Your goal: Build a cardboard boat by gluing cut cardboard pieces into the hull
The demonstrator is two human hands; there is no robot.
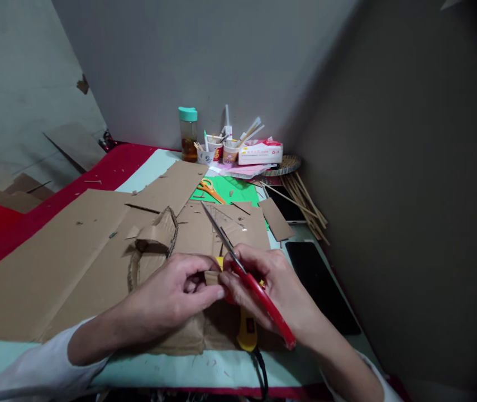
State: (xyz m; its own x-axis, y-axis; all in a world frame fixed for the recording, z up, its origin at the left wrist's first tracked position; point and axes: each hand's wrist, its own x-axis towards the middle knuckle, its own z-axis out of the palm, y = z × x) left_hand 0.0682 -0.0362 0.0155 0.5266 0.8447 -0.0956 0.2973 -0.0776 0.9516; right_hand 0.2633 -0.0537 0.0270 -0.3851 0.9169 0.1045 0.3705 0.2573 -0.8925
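Observation:
My left hand pinches a small piece of cardboard between thumb and fingers. In my right hand are red-handled scissors, blades pointing up and away to the left. The right fingertips meet the same small piece. Beneath the right hand lies a yellow utility knife with a black cord. Just beyond the left hand stands a bent, strip-walled cardboard shape. How the fingers sit in the scissor handles is partly hidden.
Large cardboard sheets cover the left and middle. Orange scissors lie on green paper. A bottle, cups of sticks and a tissue pack stand at the back. A black phone-like slab and wooden sticks lie right.

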